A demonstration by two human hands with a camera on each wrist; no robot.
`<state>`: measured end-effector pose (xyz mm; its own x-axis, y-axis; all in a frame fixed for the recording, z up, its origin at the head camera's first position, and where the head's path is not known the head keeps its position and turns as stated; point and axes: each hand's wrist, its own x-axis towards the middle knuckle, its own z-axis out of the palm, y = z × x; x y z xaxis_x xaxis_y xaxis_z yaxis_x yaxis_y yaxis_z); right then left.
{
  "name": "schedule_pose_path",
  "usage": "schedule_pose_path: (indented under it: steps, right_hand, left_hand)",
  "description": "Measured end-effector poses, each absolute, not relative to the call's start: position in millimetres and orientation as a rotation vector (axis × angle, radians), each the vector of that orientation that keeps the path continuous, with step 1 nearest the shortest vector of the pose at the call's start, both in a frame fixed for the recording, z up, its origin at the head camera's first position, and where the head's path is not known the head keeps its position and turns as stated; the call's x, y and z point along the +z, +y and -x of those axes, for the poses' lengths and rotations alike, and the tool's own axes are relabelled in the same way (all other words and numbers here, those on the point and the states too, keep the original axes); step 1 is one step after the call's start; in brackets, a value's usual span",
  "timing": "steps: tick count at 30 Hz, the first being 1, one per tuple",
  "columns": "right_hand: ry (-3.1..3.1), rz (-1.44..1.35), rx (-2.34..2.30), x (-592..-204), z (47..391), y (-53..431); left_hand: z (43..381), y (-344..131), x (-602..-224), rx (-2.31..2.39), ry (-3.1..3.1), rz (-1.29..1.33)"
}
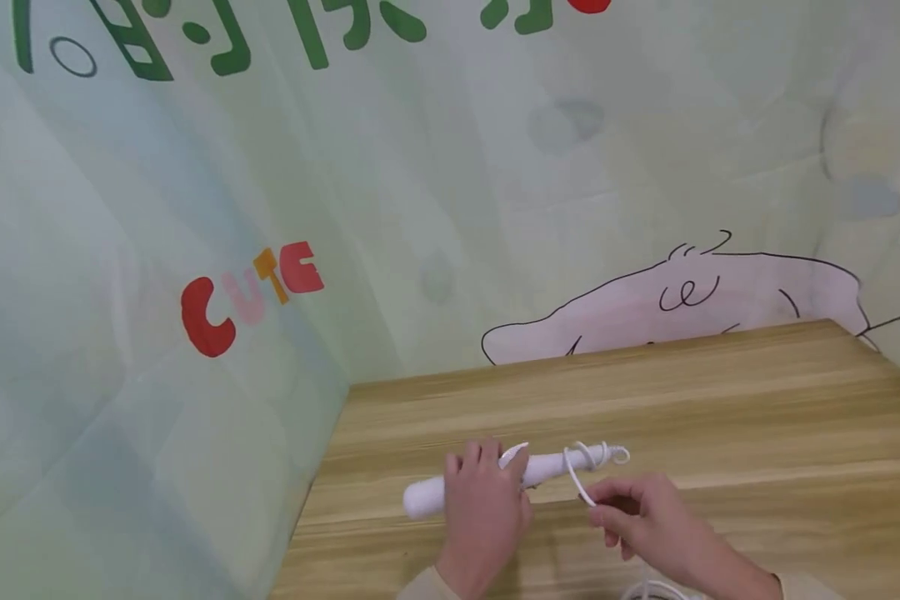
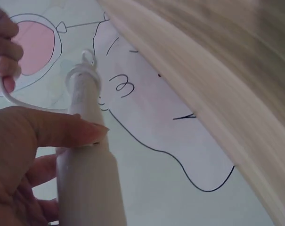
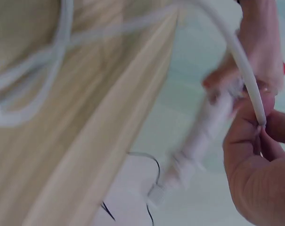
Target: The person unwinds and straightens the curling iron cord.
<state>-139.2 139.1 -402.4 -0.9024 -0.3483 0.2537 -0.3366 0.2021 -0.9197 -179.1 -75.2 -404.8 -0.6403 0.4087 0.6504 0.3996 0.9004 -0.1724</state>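
A white curling iron (image 1: 547,468) is held over the wooden table, its rounded barrel end to the left and its cord end to the right. My left hand (image 1: 483,504) grips it around the middle, near the small raised lever (image 1: 513,454). In the left wrist view the thumb (image 2: 85,134) lies across the iron's body. Loops of white cord (image 1: 577,475) circle the handle close to the cord end. Between thumb and fingertips, my right hand (image 1: 656,517) pinches that cord, just to the right of and below the handle. The right wrist view shows the pinched cord (image 3: 246,68) up close.
More of the cord lies in a loose coil (image 1: 648,590) at the bottom edge of the head view. The wood-grain table (image 1: 757,417) meets a pale printed cloth (image 1: 435,208) behind and on the left.
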Motion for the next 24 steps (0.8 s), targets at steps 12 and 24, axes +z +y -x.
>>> schedule_pose_path:
  steps: [12,24]
  right_hand:
    - [2.665,1.014,-1.322,-380,171,191]
    - [2.782,1.243,-1.367,-437,183,236]
  left_hand:
    - [163,-82,-419,-0.023,-2.459,1.165]
    - [161,-69,-394,-0.874,-2.322,1.338]
